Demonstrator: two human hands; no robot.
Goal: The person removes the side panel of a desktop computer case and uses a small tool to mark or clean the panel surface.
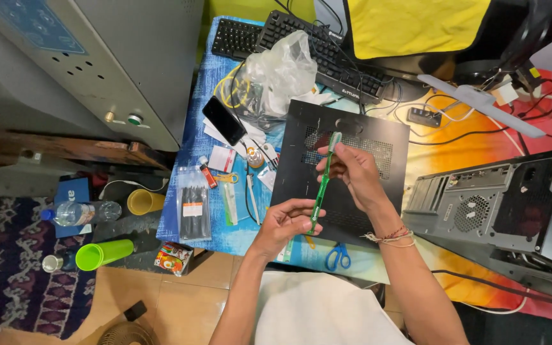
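Note:
A green toothbrush (322, 185) with white bristles is held upright over a black perforated metal panel (378, 137). My left hand (287, 220) pinches the lower end of the handle. My right hand (354, 174) grips the handle higher up, just below the bristle head. The panel lies flat on the colourful table cover, under both hands.
An opened computer case (499, 204) lies to the right. Two black keyboards (314, 45), a crumpled plastic bag (282, 67) and a phone (223, 120) are behind the panel. Blue scissors (338, 255) rest at the near edge. Cups and a bottle (81, 213) stand on the floor at left.

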